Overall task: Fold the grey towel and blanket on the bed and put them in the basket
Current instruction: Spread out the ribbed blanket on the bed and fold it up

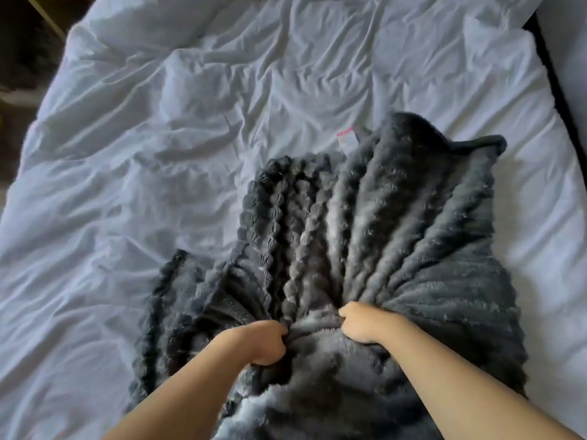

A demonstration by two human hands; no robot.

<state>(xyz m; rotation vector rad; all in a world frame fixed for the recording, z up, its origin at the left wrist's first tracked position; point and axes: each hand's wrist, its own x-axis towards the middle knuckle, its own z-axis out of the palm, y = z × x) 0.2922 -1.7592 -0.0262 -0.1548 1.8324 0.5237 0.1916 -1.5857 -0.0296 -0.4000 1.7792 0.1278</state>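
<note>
A dark grey fluffy blanket (381, 223) with ribbed, bobbled rows lies bunched on the white bed (158, 154), fanning out from my hands toward the far right. My left hand (263, 342) grips a gathered bunch of the blanket near the bed's front. My right hand (365, 325) grips the fabric just to its right, fingers curled into the pile. A white label with a pink end (346, 139) sticks out at the blanket's far edge. No separate towel and no basket can be made out.
The wrinkled white sheet covers the bed to the left and far side. A dark bed frame edge (552, 74) runs along the right. Dark floor and a wooden furniture edge (44, 23) show at the top left.
</note>
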